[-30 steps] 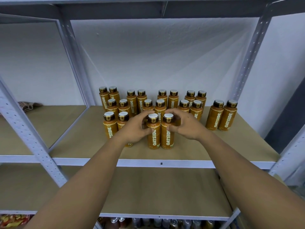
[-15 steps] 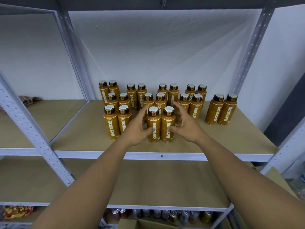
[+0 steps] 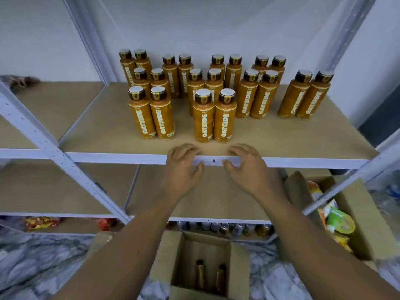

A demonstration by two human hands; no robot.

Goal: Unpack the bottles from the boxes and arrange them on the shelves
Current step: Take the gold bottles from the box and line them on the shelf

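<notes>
Oatside bottles [image 3: 203,118] stand upright in pairs on the middle shelf [image 3: 108,158], ranked from the back edge forward. The nearest pair stands just behind the middle of the front edge, another pair is to its left, and one pair stands apart toward the right rear corner. Two more bottles [image 3: 200,273] wait in the open carton [image 3: 240,265] on the floor below, deep in its shadow.

The left hand [image 3: 181,169] and right hand [image 3: 249,169] hang side by side over the shelf's front rail, just short of the nearest pair. Both are empty, with fingers loosely curled; whether the fingertips touch the rail I cannot tell.

Each bottle looks full, so I judge it fairly heavy for its size. It also looks stiff-walled and a little slick on its printed sleeve. Being tall and narrow, it should topple easily and take its neighbours with it.

Down in the carton only the tops are within reach. The sound grip there is round the cap and neck, one bottle per hand, lifted straight up past the flaps. On the shelf, a hold round the body below the shoulder gives better control, with the base set flat before letting go.

A second carton [image 3: 368,224] at the right holds coloured packets [image 3: 337,219]
</notes>
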